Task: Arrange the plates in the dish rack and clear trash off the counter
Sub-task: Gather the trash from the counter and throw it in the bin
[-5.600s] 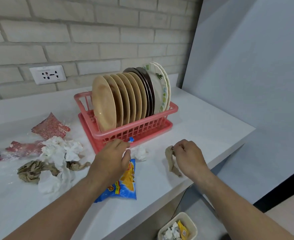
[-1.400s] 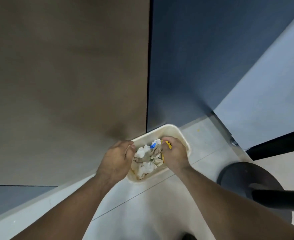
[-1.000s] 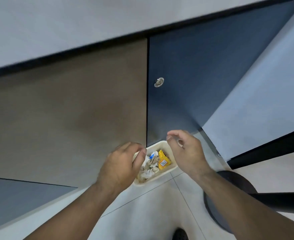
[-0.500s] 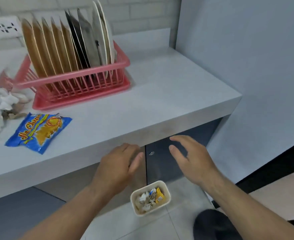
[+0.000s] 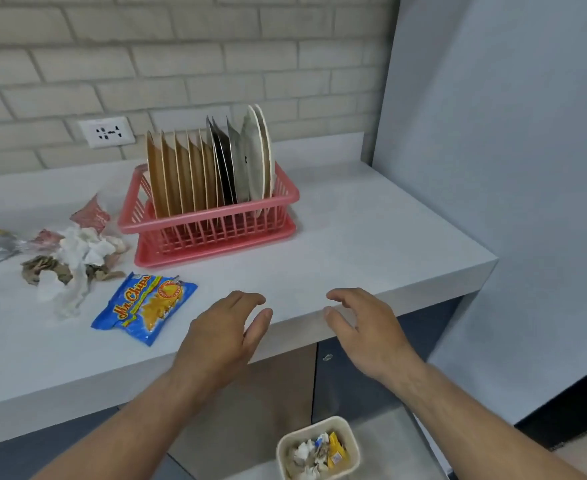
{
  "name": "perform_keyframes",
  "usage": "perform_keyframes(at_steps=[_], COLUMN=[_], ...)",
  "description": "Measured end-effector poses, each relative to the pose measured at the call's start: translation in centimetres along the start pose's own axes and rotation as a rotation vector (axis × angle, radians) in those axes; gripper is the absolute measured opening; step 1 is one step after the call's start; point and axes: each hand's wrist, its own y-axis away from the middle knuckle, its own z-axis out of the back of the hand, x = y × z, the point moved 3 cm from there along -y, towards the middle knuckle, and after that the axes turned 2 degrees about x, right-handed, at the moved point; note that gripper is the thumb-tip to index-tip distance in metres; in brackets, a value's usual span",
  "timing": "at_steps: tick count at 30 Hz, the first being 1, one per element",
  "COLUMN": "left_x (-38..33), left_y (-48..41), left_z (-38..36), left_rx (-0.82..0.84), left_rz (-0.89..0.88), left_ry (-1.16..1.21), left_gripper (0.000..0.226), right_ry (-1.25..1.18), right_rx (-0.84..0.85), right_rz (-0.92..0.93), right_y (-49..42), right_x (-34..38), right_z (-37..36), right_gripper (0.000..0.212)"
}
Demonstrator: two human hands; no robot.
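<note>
**Chip bag next**

Left hand (image 5: pixel 222 336) and right hand (image 5: pixel 368 332) hover empty over the counter (image 5: pixel 371 237) edge, fingers loosely spread. The plates (image 5: pixel 209 168) stand upright in the pink dish rack (image 5: pixel 215 233). The chip bag (image 5: pixel 144 308) lies nearest, beside the left hand. Pinch a corner, gather the crumpled tissues (image 5: pixel 80 251) too, then drop both into the bin (image 5: pixel 319 421) below.

left hand (image 5: pixel 220 336) and right hand (image 5: pixel 368 327) held forward, fingers loosely spread (nothing held), palms facing inward.
</note>
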Motion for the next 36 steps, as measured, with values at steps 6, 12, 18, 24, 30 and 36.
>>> perform_keyframes(at_steps=[6, 12, 18, 24, 30, 36], left_x=[6.4, 15.4, 23.3, 26.3, 27.7, 26.5], left_y=[-2.5, -6.1, -7.1, -6.9, -6.3, -3.8], left_z=[3.6, 8.3, 11.7, 12.5, 12.2, 10.5], left_rx=[-0.06, -0.104, -0.115, -0.125, -0.117, -0.089], left_rz=[-0.016, -0.029, -0.028, -0.056, -0.078, -0.146], left_ry=[0.006, -0.002, 0.036, 0.09, 0.093, 0.043], left_gripper=[0.034, 0.035, 0.033, 0.035, 0.041, 0.039], right_ry=[0.016, 0.123, 0.319, 0.469, 0.37, 0.25], right_rx=[0.037, 0.14, 0.214, 0.312, -0.001, -0.026], right_rz=[-0.031, -0.022, 0.071, -0.09, 0.159, 0.077], right_y=[-3.8, -7.3, -11.2, -13.1, -13.0, -13.0], right_x=[4.5, 11.8, 19.8, 20.2, 18.9, 18.7], right_z=[-4.9, -12.1, -20.1, -26.7, -27.5, -25.3], right_gripper=[0.039, 0.051, 0.083, 0.095, 0.032, 0.03])
